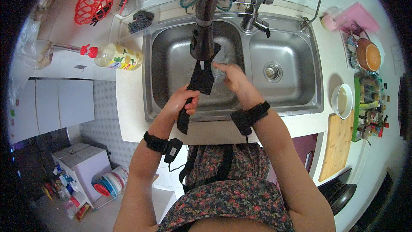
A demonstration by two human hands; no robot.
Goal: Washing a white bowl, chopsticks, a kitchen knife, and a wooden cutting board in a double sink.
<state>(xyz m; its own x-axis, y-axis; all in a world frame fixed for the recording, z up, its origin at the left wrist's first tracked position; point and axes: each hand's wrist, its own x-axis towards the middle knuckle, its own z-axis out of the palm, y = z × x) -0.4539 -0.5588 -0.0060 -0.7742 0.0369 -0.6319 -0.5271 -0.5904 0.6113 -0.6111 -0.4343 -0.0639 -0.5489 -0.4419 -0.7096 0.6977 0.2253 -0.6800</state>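
My left hand grips the handle of a black cleaver-shaped kitchen knife over the left sink basin. Its wide flat blade points away from me, and the far part passes beneath the dark faucet head. Bunched in my right hand is a grey dishcloth, close against the right side of the blade. My right index finger lies extended over the cloth. Whether water is running cannot be made out.
The right basin has a drain strainer. Left of the sink, a dish soap bottle lies by a scrubber tray. On the right are a white bowl, a wooden cutting board and a green-edged rack of jars.
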